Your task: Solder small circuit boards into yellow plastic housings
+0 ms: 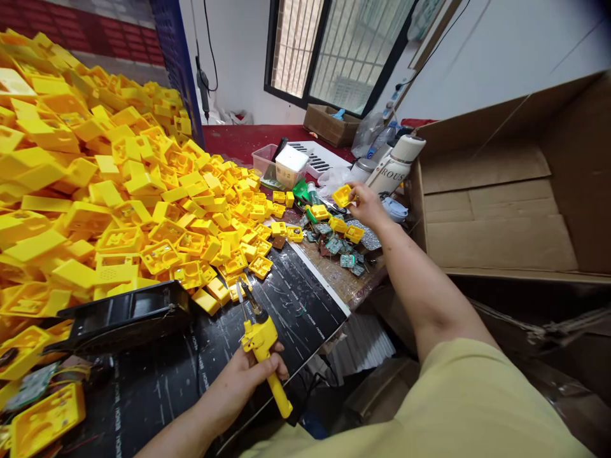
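Near the front edge of the bench, my left hand [255,372] is wrapped round a yellow soldering gun [261,339], its tip pointing away from me. My right hand [366,205] pinches a small yellow plastic housing [342,196], raised over the right part of the bench. Below it lie more yellow housings [354,234] and a scatter of green circuit boards [334,245]. A huge heap of yellow housings [114,191] fills the left side and spreads close to the soldering gun's tip.
A black plastic tray [126,318] lies at the heap's near edge, on the black mat [296,305]. A large cardboard box [496,191] stands to the right. Behind my right hand are a white bottle [394,168] and a clear tub [265,159]. A screwdriver [203,92] hangs at the back.
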`<state>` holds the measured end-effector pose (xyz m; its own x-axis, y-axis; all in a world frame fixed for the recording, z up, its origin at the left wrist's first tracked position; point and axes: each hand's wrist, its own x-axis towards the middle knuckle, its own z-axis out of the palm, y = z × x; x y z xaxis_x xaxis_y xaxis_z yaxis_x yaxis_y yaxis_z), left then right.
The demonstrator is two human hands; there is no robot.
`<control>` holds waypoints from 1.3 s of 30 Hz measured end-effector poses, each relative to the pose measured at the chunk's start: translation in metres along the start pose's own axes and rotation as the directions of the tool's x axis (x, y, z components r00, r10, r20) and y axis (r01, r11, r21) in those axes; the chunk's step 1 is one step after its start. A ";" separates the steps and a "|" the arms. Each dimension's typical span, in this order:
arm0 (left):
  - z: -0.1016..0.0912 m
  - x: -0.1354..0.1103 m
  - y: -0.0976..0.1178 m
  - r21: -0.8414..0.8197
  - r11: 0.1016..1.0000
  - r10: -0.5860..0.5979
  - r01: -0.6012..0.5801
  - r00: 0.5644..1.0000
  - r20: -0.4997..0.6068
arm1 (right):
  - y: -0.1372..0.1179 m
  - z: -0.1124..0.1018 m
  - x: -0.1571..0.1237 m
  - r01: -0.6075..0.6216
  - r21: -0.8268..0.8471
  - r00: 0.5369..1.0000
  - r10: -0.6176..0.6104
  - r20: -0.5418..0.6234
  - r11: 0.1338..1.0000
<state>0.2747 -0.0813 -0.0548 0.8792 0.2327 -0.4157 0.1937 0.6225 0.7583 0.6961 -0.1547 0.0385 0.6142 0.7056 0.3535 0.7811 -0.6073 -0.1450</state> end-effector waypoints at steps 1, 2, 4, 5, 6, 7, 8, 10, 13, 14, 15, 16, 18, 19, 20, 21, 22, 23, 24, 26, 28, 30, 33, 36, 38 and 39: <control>0.000 0.000 0.000 0.004 1.000 0.004 -0.004 1.000 -0.005 | 0.001 0.001 -0.004 -0.007 -0.020 1.000 0.007 0.004 1.000; 0.000 0.000 -0.001 0.009 1.000 0.009 -0.009 1.000 -0.009 | 0.003 0.002 -0.008 -0.021 -0.041 1.000 0.022 0.015 0.999; 0.001 0.000 -0.001 0.018 1.000 0.020 -0.020 1.000 -0.012 | 0.007 0.005 -0.012 -0.072 -0.089 0.996 0.076 0.044 0.993; 0.001 0.000 -0.001 0.019 1.000 0.022 -0.022 1.000 -0.011 | 0.008 0.007 -0.013 -0.103 -0.113 0.992 0.110 0.059 0.988; 0.001 -0.001 -0.001 0.020 1.000 0.022 -0.022 1.000 -0.009 | 0.010 0.008 -0.013 -0.130 -0.136 0.987 0.142 0.077 0.982; 0.001 -0.001 -0.001 0.020 1.000 0.022 -0.021 1.000 -0.008 | 0.011 0.008 -0.013 -0.151 -0.155 0.981 0.168 0.097 0.976; 0.001 -0.001 0.000 0.019 1.000 0.020 -0.020 1.000 -0.009 | 0.012 0.008 -0.012 -0.163 -0.170 0.975 0.185 0.120 0.972; 0.001 -0.001 0.000 0.018 1.000 0.016 -0.016 1.000 -0.012 | 0.010 0.008 -0.009 -0.158 -0.182 0.967 0.189 0.172 0.971; 0.001 -0.001 0.001 0.021 1.000 0.012 -0.012 1.000 -0.009 | 0.004 0.010 0.000 -0.113 -0.169 0.960 0.152 0.237 0.979; 0.001 -0.001 0.001 0.024 1.000 0.010 -0.010 1.000 -0.007 | 0.000 0.012 0.004 -0.098 -0.159 0.958 0.136 0.253 0.982; 0.001 0.000 0.001 0.027 1.000 0.008 -0.008 1.000 -0.003 | -0.004 0.014 0.009 -0.084 -0.147 0.956 0.121 0.267 0.986; 0.001 0.000 0.001 0.031 1.000 0.007 -0.007 1.000 -0.001 | -0.008 0.018 0.013 -0.072 -0.134 0.954 0.107 0.279 0.988; 0.000 0.001 0.000 0.036 0.999 0.005 -0.005 1.000 -0.002 | -0.016 0.027 0.022 -0.051 -0.104 0.952 0.080 0.295 0.993; 0.000 0.001 0.000 0.037 0.999 0.004 -0.004 1.000 -0.005 | -0.020 0.031 0.025 -0.043 -0.091 0.951 0.069 0.302 0.995; 0.000 0.001 0.000 0.036 0.999 0.003 -0.003 1.000 -0.008 | -0.023 0.036 0.028 -0.039 -0.082 0.949 0.062 0.309 0.996; 0.000 0.001 0.000 0.035 0.999 0.003 -0.002 1.000 -0.009 | -0.025 0.040 0.030 -0.038 -0.077 0.947 0.060 0.317 0.996; 0.000 0.001 0.001 0.034 0.999 0.002 -0.002 1.000 -0.009 | -0.027 0.043 0.032 -0.041 -0.076 0.944 0.064 0.324 0.996; 0.000 0.000 0.001 0.033 0.999 0.001 -0.001 1.000 -0.006 | -0.028 0.045 0.033 -0.050 -0.078 0.941 0.073 0.330 0.996; 0.000 0.000 0.001 0.034 0.999 0.001 -0.001 1.000 -0.002 | -0.028 0.046 0.033 -0.062 -0.082 0.939 0.085 0.333 0.995; -0.001 0.000 0.000 0.036 0.999 0.002 -0.002 1.000 0.007 | -0.025 0.047 0.034 -0.095 -0.088 0.939 0.119 0.323 0.992; -0.002 0.001 -0.001 0.036 0.999 0.004 -0.005 1.000 0.013 | -0.021 0.045 0.033 -0.137 -0.087 0.942 0.157 0.297 0.987; -0.004 0.002 -0.003 0.042 0.999 0.003 -0.004 1.000 0.022 | -0.015 0.044 0.032 -0.185 -0.082 0.945 0.200 0.257 0.979; -0.007 0.005 -0.005 0.058 0.998 -0.006 0.004 0.999 0.044 | -0.006 0.042 0.031 -0.250 -0.055 0.946 0.256 0.198 0.967; -0.009 0.006 -0.005 0.067 0.998 -0.002 -0.002 0.998 0.057 | 0.004 0.041 0.029 -0.285 0.007 0.946 0.280 0.160 0.958; -0.009 0.005 -0.005 0.063 0.998 0.001 -0.005 0.998 0.061 | 0.010 0.039 0.028 -0.296 0.067 0.950 0.287 0.123 0.953; -0.009 0.005 -0.005 0.061 0.998 0.000 -0.004 0.998 0.063 | 0.013 0.038 0.026 -0.298 0.100 0.953 0.289 0.094 0.949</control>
<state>0.2742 -0.0762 -0.0651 0.9048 0.1856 -0.3832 0.2163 0.5749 0.7891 0.7267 -0.1307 0.0104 0.8217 0.5308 0.2075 0.5694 -0.7503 -0.3357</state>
